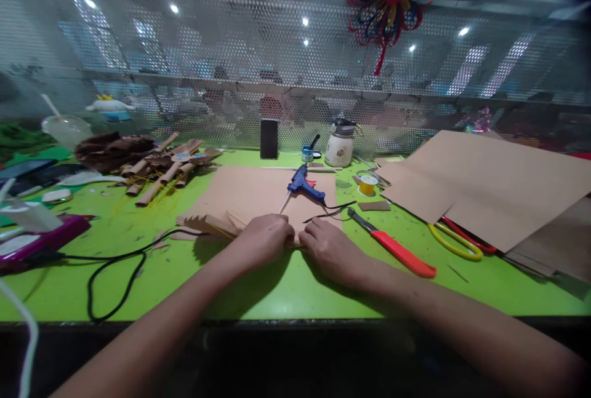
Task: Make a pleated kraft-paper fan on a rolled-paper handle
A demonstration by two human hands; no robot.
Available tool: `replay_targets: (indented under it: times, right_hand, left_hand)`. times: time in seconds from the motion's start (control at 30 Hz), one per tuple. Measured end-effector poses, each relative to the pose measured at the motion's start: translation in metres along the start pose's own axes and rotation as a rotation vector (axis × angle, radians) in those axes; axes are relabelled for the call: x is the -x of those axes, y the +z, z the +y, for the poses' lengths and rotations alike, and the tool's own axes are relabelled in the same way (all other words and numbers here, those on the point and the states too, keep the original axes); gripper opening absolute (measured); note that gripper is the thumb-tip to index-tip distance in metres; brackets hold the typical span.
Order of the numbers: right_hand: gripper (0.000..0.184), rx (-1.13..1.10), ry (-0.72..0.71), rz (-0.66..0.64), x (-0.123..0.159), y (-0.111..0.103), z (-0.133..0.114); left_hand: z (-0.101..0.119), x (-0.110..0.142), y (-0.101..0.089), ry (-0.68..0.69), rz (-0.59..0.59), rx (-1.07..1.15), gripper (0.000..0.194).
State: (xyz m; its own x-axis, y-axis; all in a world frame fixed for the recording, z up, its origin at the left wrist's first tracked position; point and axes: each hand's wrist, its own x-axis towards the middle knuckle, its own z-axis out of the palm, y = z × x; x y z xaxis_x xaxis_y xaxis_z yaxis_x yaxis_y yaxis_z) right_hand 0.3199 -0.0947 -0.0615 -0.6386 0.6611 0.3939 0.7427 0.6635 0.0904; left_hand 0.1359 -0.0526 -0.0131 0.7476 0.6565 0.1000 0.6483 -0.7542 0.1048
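My left hand (268, 235) and my right hand (330, 247) meet almost side by side at the near edge of a brown kraft paper sheet (249, 186). Both have curled fingers pinching brown paper there; the fingertips are partly hidden. Left of my left hand sticks out a brown paper piece with a jagged, saw-toothed edge (207, 224). Just beyond my hands a blue hot glue gun (305, 186) rests on the sheet, a glue stick pointing from its rear toward my left hand. To the right of my right hand lies a red utility knife (401, 253).
Yellow and red scissors (455, 244) lie partly under large brown sheets (498, 183) at right. Rolled paper tubes (159, 183) are at back left. A purple power strip (55, 241) and black cable (92, 281) occupy the left. A phone (269, 139) and jug (339, 144) stand behind.
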Motion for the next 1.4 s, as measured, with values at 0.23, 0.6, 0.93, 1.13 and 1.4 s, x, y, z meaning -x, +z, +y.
replay_targets:
  times: [0.23, 0.6, 0.93, 1.13, 1.4]
  right_hand:
    - [0.020, -0.137, 0.063, -0.010, -0.004, 0.002, 0.011]
    - [0.011, -0.364, 0.241, 0.291, -0.004, -0.032, -0.011]
    - [0.016, -0.264, 0.198, 0.365, 0.000, -0.054, -0.075]
    - [0.016, -0.273, 0.194, 0.304, 0.003, -0.066, -0.105]
    - [0.007, -0.417, 0.318, 0.412, 0.007, -0.063, -0.130]
  left_hand:
    - [0.009, 0.004, -0.006, 0.032, 0.070, 0.036, 0.022]
    - [0.059, 0.043, 0.019, -0.537, 0.350, 1.440, 0.032]
    - [0.081, 0.057, 0.011, -0.524, 0.786, 1.728, 0.024]
    - [0.088, 0.080, 0.009, -0.558, 0.826, 1.859, 0.022]
    - [0.087, 0.099, 0.005, -0.611, 0.824, 2.006, 0.025]
